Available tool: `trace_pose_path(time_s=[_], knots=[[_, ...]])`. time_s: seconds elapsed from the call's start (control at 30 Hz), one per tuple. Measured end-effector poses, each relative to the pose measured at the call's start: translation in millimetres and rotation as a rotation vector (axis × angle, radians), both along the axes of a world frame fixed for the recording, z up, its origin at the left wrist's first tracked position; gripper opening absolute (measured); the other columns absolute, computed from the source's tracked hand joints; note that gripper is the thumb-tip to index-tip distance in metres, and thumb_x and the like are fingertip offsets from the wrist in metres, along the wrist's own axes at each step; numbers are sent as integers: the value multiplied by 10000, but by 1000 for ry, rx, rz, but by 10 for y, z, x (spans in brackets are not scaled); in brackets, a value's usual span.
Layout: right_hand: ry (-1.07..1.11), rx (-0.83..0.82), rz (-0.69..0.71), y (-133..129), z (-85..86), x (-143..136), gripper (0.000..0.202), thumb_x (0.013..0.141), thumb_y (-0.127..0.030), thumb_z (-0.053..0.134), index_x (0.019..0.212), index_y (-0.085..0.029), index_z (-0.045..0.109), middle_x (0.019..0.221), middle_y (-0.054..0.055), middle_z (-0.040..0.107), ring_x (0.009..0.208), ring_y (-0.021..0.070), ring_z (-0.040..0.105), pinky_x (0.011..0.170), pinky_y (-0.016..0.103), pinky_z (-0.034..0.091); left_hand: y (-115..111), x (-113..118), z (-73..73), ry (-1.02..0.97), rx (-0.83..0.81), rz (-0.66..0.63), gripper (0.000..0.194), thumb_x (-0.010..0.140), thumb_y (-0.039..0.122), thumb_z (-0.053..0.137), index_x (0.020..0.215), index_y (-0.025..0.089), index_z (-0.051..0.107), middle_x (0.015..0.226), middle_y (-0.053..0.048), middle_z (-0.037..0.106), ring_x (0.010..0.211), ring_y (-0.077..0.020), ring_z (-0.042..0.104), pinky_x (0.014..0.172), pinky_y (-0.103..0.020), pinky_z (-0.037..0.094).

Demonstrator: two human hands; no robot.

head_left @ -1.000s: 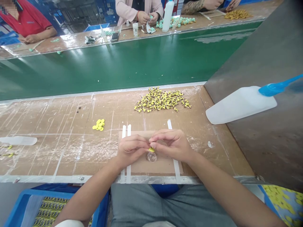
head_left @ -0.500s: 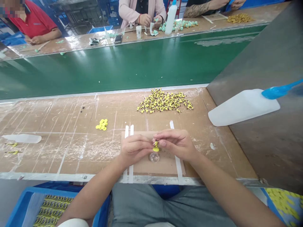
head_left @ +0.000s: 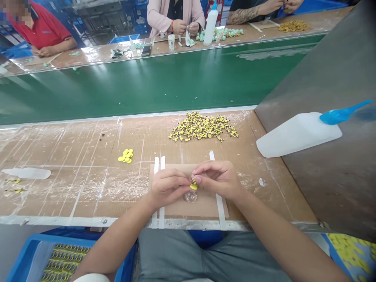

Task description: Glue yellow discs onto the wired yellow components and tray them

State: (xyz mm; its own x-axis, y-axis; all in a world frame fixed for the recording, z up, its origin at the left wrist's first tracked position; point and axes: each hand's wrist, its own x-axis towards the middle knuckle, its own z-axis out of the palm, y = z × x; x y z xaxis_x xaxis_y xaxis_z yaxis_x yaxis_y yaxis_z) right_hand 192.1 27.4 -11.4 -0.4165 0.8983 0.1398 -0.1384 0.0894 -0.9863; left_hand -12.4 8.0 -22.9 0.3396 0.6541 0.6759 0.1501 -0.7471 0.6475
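My left hand [head_left: 169,186] and my right hand [head_left: 219,178] meet over a taped cardboard sheet [head_left: 202,208]. Between their fingertips is a small yellow figurine [head_left: 193,185] on a round yellow base, gripped from both sides. Just below it a small clear round dish [head_left: 190,196] rests on the sheet. Behind my hands lies a pile of yellow and dark figurines [head_left: 202,127]. Several yellow discs [head_left: 126,156] sit to the left of the sheet.
A large white bottle [head_left: 299,135] with a blue nozzle leans at the right by a grey panel [head_left: 331,78]. A smaller bottle [head_left: 28,172] lies far left. Blue trays [head_left: 17,254] stand below the table edge. People work across the green belt [head_left: 141,86].
The fingers of my right hand have shifted over the upper part of the figurine, covering more of it. The whole view has moved slightly.
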Motion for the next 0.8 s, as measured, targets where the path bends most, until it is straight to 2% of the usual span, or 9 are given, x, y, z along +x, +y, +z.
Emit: trace_pose_path(time_s=[0.13,0.33,0.53,0.67,0.8], knots=[[-11,-19,-13,-9,-9,-7,151,770,-302,805,840,-173,765,780,56,757,667,151,695,625,234,583,2,-10,-4,23,6,-12,161,803,111,738,950,174,716,844,-78,755,735,-151,724,680,-231,595],[8,-92,38,-7,-22,-15,156,778,-306,800,851,-169,778,798,61,762,673,149,698,617,226,589,6,4,9,26,11,-11,102,811,111,729,901,157,719,797,-75,746,713,-150,721,678,-226,590],[32,-134,33,-8,0,-36,191,757,-340,820,835,-172,774,793,57,761,675,150,701,622,230,600,12,6,9,-13,-63,-23,112,811,111,732,905,171,727,796,-66,749,706,-148,721,662,-226,590],[79,-151,-81,-11,19,-71,185,746,-337,835,842,-192,772,735,37,749,619,134,687,579,220,596,-2,-7,-13,-54,-137,83,221,781,115,772,984,192,731,854,-61,759,710,-142,717,667,-233,583],[133,-160,-227,13,-15,-89,183,740,-335,845,838,-200,769,703,29,745,580,129,688,551,218,598,-54,7,-44,-18,-176,229,467,725,204,841,1164,214,683,1025,-74,730,608,-91,663,676,-256,589]])
